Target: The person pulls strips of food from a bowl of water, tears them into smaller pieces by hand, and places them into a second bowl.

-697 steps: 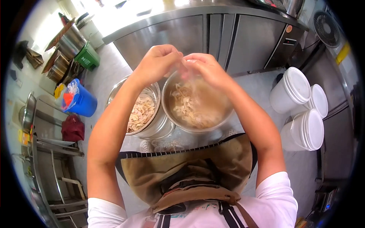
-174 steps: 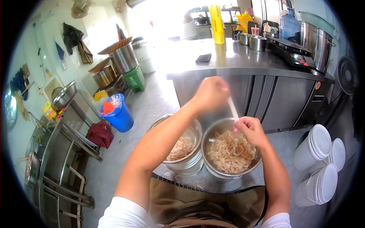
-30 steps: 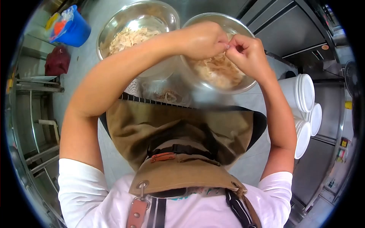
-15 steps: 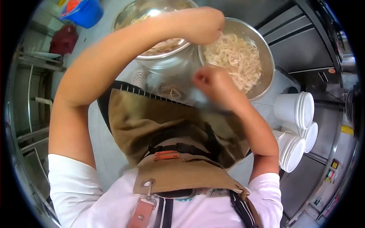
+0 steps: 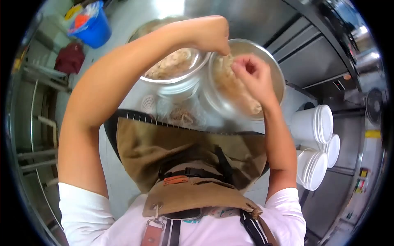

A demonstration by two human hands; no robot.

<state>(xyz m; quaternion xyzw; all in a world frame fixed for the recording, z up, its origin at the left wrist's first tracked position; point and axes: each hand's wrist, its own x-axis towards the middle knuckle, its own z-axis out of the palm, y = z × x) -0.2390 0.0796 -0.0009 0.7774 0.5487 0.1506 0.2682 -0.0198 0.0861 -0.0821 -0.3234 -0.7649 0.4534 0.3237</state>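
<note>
My left hand [image 5: 211, 35] reaches across over the right side of one steel bowl [image 5: 174, 78], fingers curled down and hidden from view. My right hand [image 5: 254, 74] is over the other steel bowl [image 5: 281, 78], thumb and fingers drawn together; whatever lies between them is too small to name. Pale strips [image 5: 234, 84] fill part of that bowl, blurred by motion. More pale pieces [image 5: 174, 63] lie in the first bowl, partly behind my forearm. Below the bowls, a clear plastic bag [image 5: 182, 117] holds something brown.
Several white buckets [image 5: 314, 123] stand at the right beside steel cabinets [image 5: 320, 61]. At the upper left are a blue bucket [image 5: 96, 30] with a liner and a dark red bag [image 5: 69, 57]. A metal rack [image 5: 37, 119] runs along the left.
My right hand has moved up from the bowl's near edge to above its strips. My left hand has shifted slightly left and down. The view has shifted, and the plastic bag shows more clearly.
</note>
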